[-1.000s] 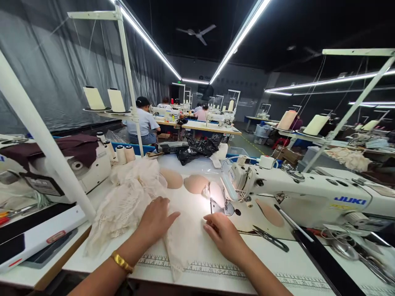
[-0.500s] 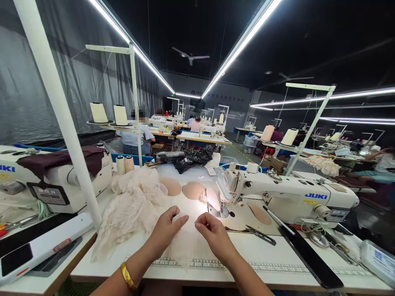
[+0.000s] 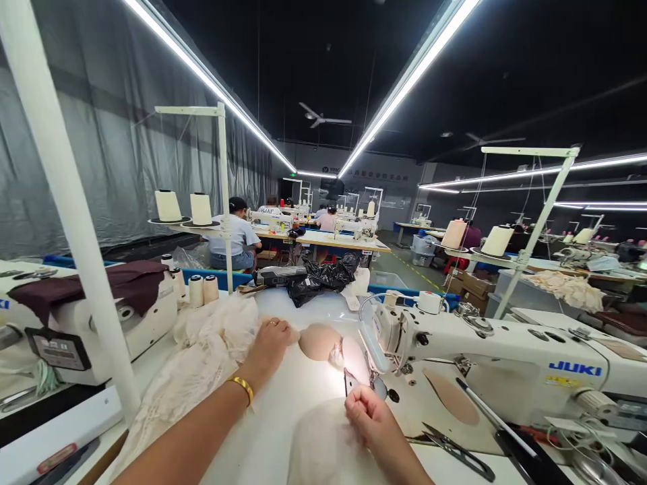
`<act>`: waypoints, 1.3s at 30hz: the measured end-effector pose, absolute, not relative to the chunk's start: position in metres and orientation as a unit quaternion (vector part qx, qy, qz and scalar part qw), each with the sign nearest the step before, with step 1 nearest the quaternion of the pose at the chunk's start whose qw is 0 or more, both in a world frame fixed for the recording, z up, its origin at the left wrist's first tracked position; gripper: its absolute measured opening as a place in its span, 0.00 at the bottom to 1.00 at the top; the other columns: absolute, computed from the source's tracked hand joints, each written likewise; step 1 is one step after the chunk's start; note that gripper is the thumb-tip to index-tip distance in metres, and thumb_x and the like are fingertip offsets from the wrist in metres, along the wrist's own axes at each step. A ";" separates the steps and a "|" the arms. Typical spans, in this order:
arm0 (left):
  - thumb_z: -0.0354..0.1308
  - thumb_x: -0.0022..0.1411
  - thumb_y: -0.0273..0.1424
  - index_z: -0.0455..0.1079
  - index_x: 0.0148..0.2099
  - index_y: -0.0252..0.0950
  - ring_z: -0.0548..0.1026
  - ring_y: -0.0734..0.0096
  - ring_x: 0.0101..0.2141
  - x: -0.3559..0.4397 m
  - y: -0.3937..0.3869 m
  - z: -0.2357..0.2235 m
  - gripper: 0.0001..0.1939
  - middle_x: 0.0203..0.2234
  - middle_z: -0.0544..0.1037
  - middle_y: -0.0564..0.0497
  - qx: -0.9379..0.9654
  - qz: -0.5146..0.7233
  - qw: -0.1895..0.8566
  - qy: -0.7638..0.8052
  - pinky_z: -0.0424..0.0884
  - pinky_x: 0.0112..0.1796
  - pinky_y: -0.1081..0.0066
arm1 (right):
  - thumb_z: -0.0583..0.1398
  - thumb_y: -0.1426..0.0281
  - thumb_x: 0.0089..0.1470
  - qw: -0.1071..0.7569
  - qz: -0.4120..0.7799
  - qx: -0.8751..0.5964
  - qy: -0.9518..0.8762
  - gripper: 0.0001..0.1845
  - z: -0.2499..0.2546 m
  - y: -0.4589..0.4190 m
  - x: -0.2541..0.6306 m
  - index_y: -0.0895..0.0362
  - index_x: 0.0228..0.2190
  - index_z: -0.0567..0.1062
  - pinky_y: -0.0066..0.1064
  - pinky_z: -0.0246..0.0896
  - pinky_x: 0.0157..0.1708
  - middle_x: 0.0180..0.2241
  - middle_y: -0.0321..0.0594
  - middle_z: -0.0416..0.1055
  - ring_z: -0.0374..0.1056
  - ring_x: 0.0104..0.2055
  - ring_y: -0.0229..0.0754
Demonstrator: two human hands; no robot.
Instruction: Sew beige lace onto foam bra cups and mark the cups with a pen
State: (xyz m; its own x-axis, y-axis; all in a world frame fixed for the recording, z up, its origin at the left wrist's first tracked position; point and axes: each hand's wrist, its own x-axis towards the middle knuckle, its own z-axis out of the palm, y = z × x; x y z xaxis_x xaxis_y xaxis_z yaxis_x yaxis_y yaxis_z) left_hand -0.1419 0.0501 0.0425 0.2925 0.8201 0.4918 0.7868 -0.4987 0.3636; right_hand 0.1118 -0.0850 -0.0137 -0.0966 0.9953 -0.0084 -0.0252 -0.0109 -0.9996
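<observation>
My left hand (image 3: pixel 273 345) reaches forward, its fingers curled over a beige oval bra pad (image 3: pixel 293 335) that is mostly hidden beneath it. A second beige pad (image 3: pixel 320 342) lies just to its right. My right hand (image 3: pixel 368 414) is pinched on the edge of a sheer cream fabric piece (image 3: pixel 321 441), which hangs toward the table's front. Just beyond that hand, under the lit needle area of the sewing machine (image 3: pixel 510 350), sits a pale pad with a bit of lace (image 3: pixel 337 353).
A heap of cream lace fabric (image 3: pixel 207 350) lies at left. Thread snips (image 3: pixel 459 451) and another beige pad (image 3: pixel 451 397) rest right of the needle. A black plastic bag (image 3: pixel 323 276) is at the back. Thread stands (image 3: pixel 226 202) rise on both sides. Co-workers sit farther off.
My left hand has moved forward and left from the sheer fabric onto the beige pad. My right hand has shifted right and down with the fabric. The view has turned slightly.
</observation>
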 end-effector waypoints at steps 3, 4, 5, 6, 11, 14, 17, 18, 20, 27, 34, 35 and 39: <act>0.61 0.70 0.38 0.75 0.44 0.35 0.74 0.54 0.53 -0.139 0.046 0.049 0.11 0.47 0.79 0.45 0.777 0.377 0.098 0.494 0.67 0.58 0.45 | 0.66 0.45 0.53 0.484 0.544 -0.467 -0.502 0.26 -0.012 -0.088 0.113 0.53 0.27 0.67 0.30 0.45 0.24 0.19 0.25 0.56 0.57 0.22 0.35; 0.60 0.70 0.39 0.74 0.44 0.36 0.74 0.53 0.53 -0.137 0.041 0.052 0.11 0.46 0.79 0.44 0.760 0.399 0.131 0.496 0.67 0.58 0.46 | 0.66 0.46 0.54 0.486 0.549 -0.467 -0.495 0.24 -0.010 -0.089 0.114 0.53 0.28 0.67 0.29 0.45 0.25 0.20 0.26 0.57 0.59 0.23 0.36; 0.58 0.71 0.39 0.73 0.45 0.36 0.75 0.53 0.52 -0.133 0.033 0.056 0.11 0.46 0.79 0.43 0.741 0.418 0.171 0.497 0.69 0.56 0.47 | 0.66 0.47 0.55 0.487 0.556 -0.467 -0.486 0.23 -0.008 -0.090 0.115 0.53 0.29 0.68 0.29 0.45 0.25 0.20 0.27 0.60 0.61 0.23 0.36; 0.57 0.71 0.40 0.70 0.48 0.36 0.76 0.53 0.51 -0.129 0.024 0.060 0.12 0.45 0.79 0.43 0.720 0.434 0.216 0.496 0.71 0.54 0.49 | 0.66 0.48 0.55 0.487 0.563 -0.467 -0.477 0.23 -0.007 -0.090 0.116 0.53 0.29 0.69 0.29 0.45 0.25 0.21 0.28 0.63 0.63 0.24 0.36; 0.60 0.66 0.47 0.55 0.65 0.42 0.79 0.60 0.41 -0.105 -0.042 0.065 0.31 0.38 0.80 0.49 0.662 0.422 0.433 0.442 0.78 0.45 0.57 | 0.61 0.39 0.56 0.490 0.592 -0.459 -0.445 0.30 -0.001 -0.091 0.120 0.55 0.35 0.72 0.27 0.42 0.23 0.26 0.35 0.73 0.69 0.26 0.37; 0.64 0.65 0.47 0.59 0.62 0.42 0.79 0.60 0.40 -0.100 -0.070 0.057 0.30 0.33 0.82 0.50 0.640 0.385 0.521 0.413 0.75 0.47 0.57 | 0.55 0.33 0.56 0.487 0.597 -0.450 -0.451 0.37 0.003 -0.094 0.123 0.56 0.36 0.71 0.27 0.42 0.22 0.25 0.37 0.74 0.65 0.23 0.36; 0.65 0.64 0.49 0.63 0.59 0.43 0.79 0.53 0.47 -0.106 -0.076 0.054 0.28 0.42 0.84 0.45 0.645 0.328 0.562 0.401 0.70 0.53 0.53 | 0.63 0.38 0.52 0.484 0.576 -0.451 -0.480 0.33 0.009 -0.100 0.124 0.56 0.36 0.71 0.26 0.49 0.25 0.24 0.35 0.73 0.65 0.24 0.36; 0.65 0.63 0.51 0.64 0.60 0.43 0.77 0.49 0.52 -0.110 -0.074 0.057 0.30 0.48 0.83 0.42 0.659 0.314 0.556 0.399 0.67 0.57 0.50 | 0.67 0.42 0.51 0.484 0.564 -0.453 -0.493 0.30 0.011 -0.102 0.124 0.56 0.35 0.71 0.27 0.53 0.28 0.25 0.34 0.73 0.67 0.26 0.37; 0.60 0.65 0.55 0.62 0.66 0.45 0.66 0.43 0.65 -0.115 -0.067 0.067 0.34 0.63 0.73 0.39 0.701 0.297 0.521 0.387 0.60 0.63 0.45 | 0.69 0.49 0.51 0.478 0.537 -0.459 -0.523 0.24 0.018 -0.107 0.122 0.55 0.34 0.72 0.29 0.59 0.33 0.26 0.31 0.69 0.69 0.29 0.38; 0.74 0.50 0.43 0.72 0.57 0.43 0.70 0.48 0.61 -0.087 -0.044 0.100 0.33 0.58 0.76 0.47 0.836 0.110 0.483 0.236 0.65 0.62 0.53 | 0.65 0.70 0.57 0.381 0.441 -0.471 -0.663 0.01 0.073 -0.130 0.123 0.53 0.32 0.79 0.28 0.52 0.27 0.25 0.29 0.68 0.60 0.27 0.36; 0.61 0.63 0.43 0.60 0.32 0.39 0.67 0.70 0.29 -0.082 -0.036 0.104 0.16 0.27 0.66 0.57 0.882 0.175 0.355 0.255 0.62 0.29 0.72 | 0.61 0.76 0.63 0.349 0.118 -0.508 -0.779 0.07 0.118 -0.139 0.142 0.53 0.35 0.77 0.29 0.53 0.31 0.29 0.32 0.74 0.66 0.30 0.38; 0.58 0.65 0.40 0.58 0.32 0.40 0.64 0.70 0.29 -0.086 -0.035 0.104 0.15 0.26 0.64 0.57 0.885 0.214 0.313 0.271 0.59 0.29 0.71 | 0.59 0.76 0.65 0.376 0.054 -0.495 -0.782 0.08 0.115 -0.138 0.141 0.53 0.36 0.76 0.29 0.54 0.31 0.30 0.34 0.75 0.68 0.31 0.39; 0.48 0.69 0.30 0.57 0.31 0.40 0.57 0.66 0.28 -0.099 -0.041 0.094 0.11 0.25 0.63 0.55 0.902 0.296 0.148 0.279 0.50 0.32 0.65 | 0.52 0.79 0.68 0.421 -0.111 -0.443 -0.784 0.13 0.075 -0.129 0.135 0.54 0.41 0.74 0.29 0.62 0.37 0.40 0.42 0.78 0.72 0.39 0.42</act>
